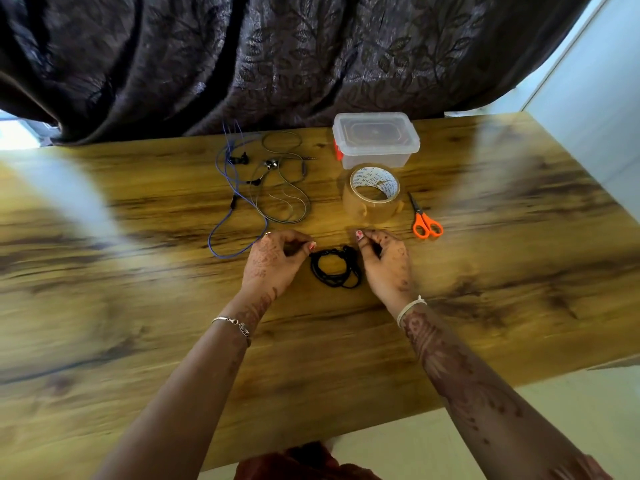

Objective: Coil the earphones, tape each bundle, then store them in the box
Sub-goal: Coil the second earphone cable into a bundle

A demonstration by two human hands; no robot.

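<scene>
both hands have thumb and forefinger drawn together in a pinch, the other fingers curled. whether anything thin is held in either pinch, i cannot tell. the left hand (273, 263) sits just left of centre and the right hand (388, 268) just right of it, wrists toward the bottom of the frame. between them, at the centre, the black earphones (334, 271) lie coiled in a small ring on the wooden table (138, 271), their right edge beside the right hand's fingers.

above the left hand, the blue earphones (235, 209) and the grey earphones (284, 188) lie loose and uncoiled. up and to the right stands the clear plastic box (375, 140), lid on, with the roll of brown tape (372, 195) just below it and the orange-handled scissors (424, 221) to the tape's right. a dark leaf-patterned curtain (277, 57) fills the top of the frame.
</scene>
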